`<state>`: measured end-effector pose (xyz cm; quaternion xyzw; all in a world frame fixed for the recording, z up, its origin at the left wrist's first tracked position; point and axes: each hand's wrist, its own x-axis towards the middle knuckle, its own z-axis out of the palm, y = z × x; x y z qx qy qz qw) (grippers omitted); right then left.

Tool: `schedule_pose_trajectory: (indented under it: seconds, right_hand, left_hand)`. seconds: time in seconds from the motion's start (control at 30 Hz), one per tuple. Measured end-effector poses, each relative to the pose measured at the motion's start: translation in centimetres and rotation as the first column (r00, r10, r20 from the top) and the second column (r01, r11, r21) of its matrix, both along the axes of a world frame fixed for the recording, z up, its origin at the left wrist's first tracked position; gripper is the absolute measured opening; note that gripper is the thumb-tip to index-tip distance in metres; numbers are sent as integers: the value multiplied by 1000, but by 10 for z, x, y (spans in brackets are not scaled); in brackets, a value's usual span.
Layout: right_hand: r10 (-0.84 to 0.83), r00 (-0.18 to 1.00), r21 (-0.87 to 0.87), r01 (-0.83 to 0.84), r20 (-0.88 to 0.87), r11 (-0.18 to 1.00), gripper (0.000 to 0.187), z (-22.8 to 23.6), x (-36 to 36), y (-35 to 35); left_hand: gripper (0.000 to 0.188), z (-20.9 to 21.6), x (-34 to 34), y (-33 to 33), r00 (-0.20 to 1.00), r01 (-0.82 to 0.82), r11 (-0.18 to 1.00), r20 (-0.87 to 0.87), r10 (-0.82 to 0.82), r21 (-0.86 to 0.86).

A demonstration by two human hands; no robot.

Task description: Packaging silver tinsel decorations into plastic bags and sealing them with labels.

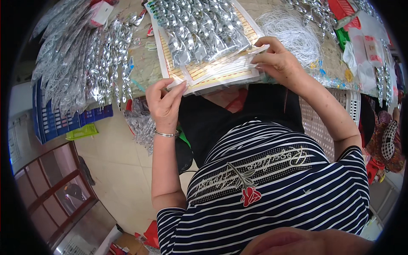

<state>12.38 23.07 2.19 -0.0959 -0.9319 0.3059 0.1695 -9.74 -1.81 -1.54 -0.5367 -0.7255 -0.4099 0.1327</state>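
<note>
In the head view, the stack of flat clear packets (212, 70) lies at the near edge of the table (146, 68), and every place here is told from this stack. The left hand (163, 102) is at its near left corner, the fingers pinching the corner of the lowest cards. The right hand (278, 61) is at its right side, the fingers closed on the edge of a thin packet and pressing it down. On top of the stack lie twisted silver spirals (197, 32) in film.

The stack hangs a little over the table edge, above the lap. I think that the smooth film can slide, so if one hand lets go, the upper packets may slip toward the lap or the floor. A pull at only one corner may also bend the cards.

To the left of the stack hang more silver spirals (91, 55); to the right lies a bundle of white thread (293, 32), which could catch on the fingers.
</note>
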Motion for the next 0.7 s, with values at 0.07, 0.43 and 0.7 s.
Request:
schedule_pose_trajectory:
  seconds: [0.07,0.43,0.7]
  right_hand:
    - [15,1000,-30,-16,-27,999,22,-2,2,3]
    - [-34,999,57,35,-20,998,13,7,2,12]
    - [-101,993,-349,118,66,930,10,-2,-1,20]
  left_hand:
    - [28,-2,-3,0,1000,4,1000,-10,-4,1]
    - [18,2,-6,-6,1000,-2,1000,-26,2,8]
    - [11,7,-8,-3,986,27,999,163,-22,-29]
